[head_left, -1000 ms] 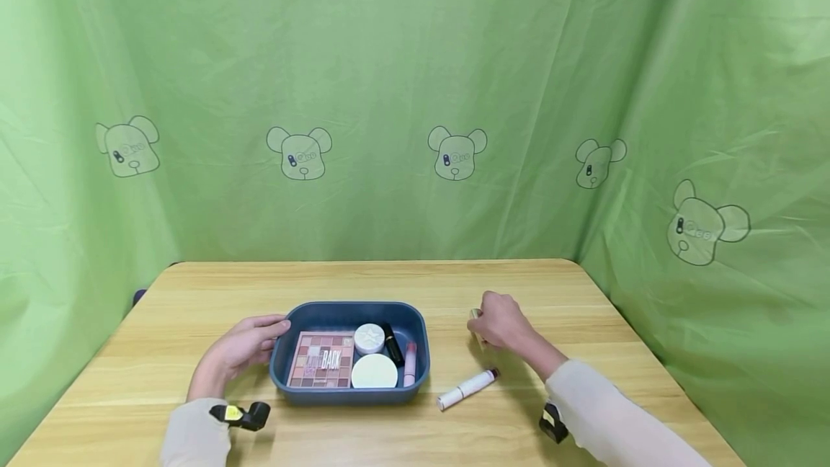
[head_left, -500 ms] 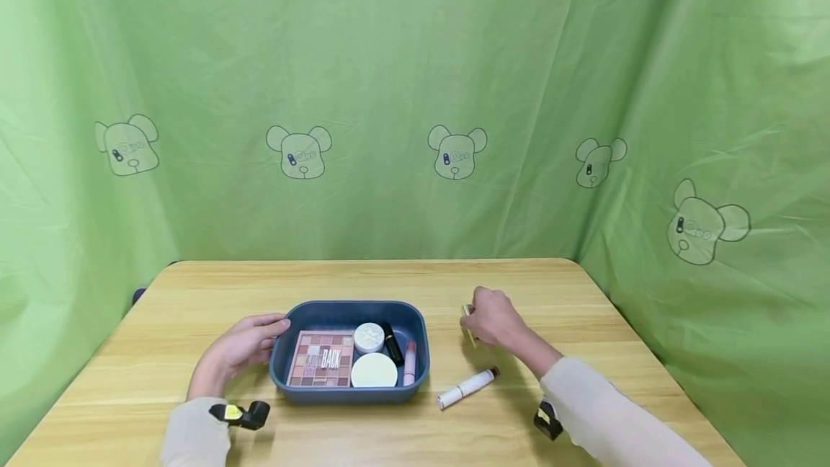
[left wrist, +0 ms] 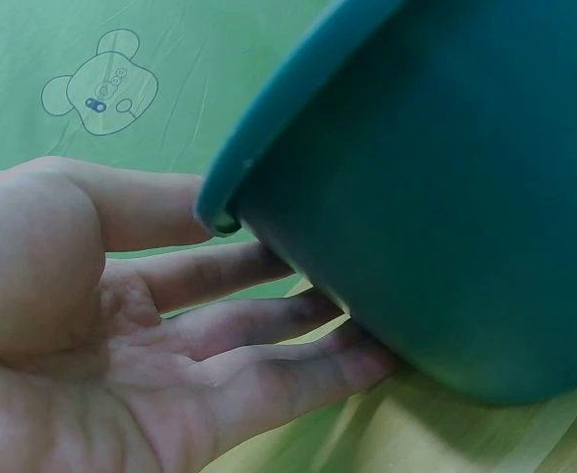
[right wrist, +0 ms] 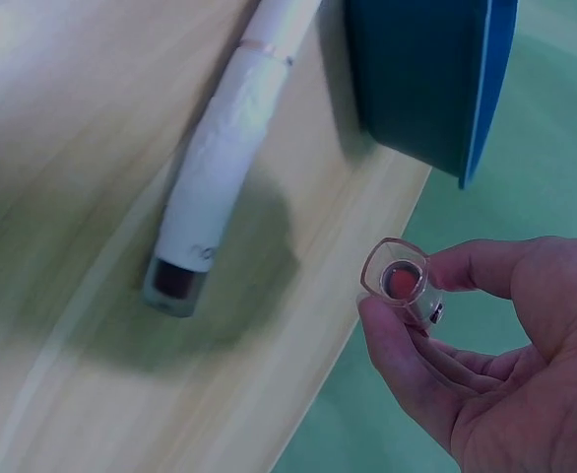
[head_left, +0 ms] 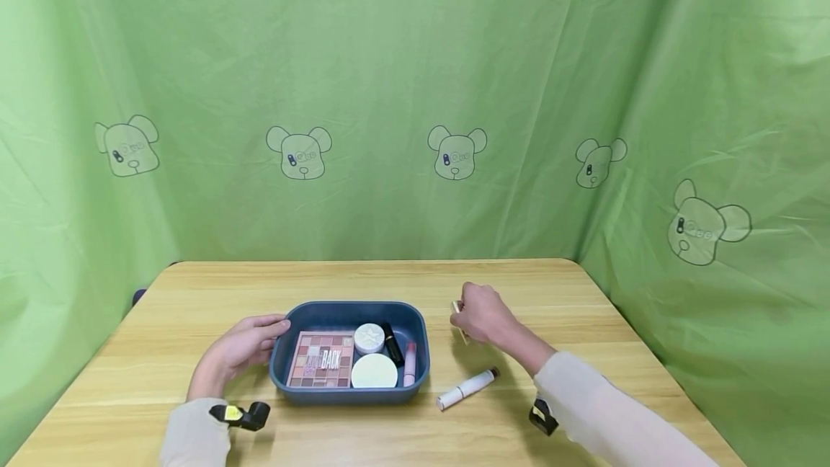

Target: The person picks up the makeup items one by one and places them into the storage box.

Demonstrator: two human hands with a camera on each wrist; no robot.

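Note:
A dark blue tray (head_left: 350,396) with high walls sits left of the table's middle. My left hand (head_left: 243,348) holds its left side, thumb at the rim and fingers along the outer wall, as the left wrist view (left wrist: 170,325) shows. To the right of the tray, my right hand (head_left: 486,317) pinches a lipstick (right wrist: 403,282) between thumb and fingers. Seen end-on in the right wrist view, this lipstick has a clear squarish end with red inside; most of its length is hidden. Nearer me lies a white lipstick tube (head_left: 468,388) with a dark tip.
Inside the tray are a makeup palette (head_left: 320,360), a small white round jar (head_left: 369,338), a larger white round compact (head_left: 374,371), a black tube (head_left: 392,345) and a pink tube (head_left: 410,365). Around the wooden table (head_left: 363,438) hangs a green curtain (head_left: 376,215).
My right hand has moved left toward the tray with the pinched lipstick. The left hand, the tray and the white tube have stayed where they were.

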